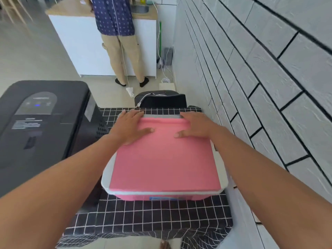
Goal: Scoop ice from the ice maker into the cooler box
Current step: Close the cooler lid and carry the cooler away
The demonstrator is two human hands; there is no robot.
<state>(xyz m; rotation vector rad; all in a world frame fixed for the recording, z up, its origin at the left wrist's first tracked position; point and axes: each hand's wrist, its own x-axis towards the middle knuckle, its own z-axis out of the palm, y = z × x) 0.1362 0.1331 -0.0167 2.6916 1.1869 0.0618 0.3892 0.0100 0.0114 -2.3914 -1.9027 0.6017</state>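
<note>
Two bare forearms reach in from the bottom corners toward the cooler box (164, 195), which sits on a desk draped in a black cloth with a white grid (152, 218). The box has a pink body, a pale grey rim and a flat pink lid (165, 162) lying closed on top; a blue label shows on its near face. The left hand (130, 127) and right hand (195, 125) lie palm down on the far end of the lid, fingers straight and spread, their tips at its far edge, gripping nothing. Just left of the box stands the black ice maker (43, 119), lid shut, a small blue light on its panel. A grey tiled wall (269, 87) runs along the right.
</note>
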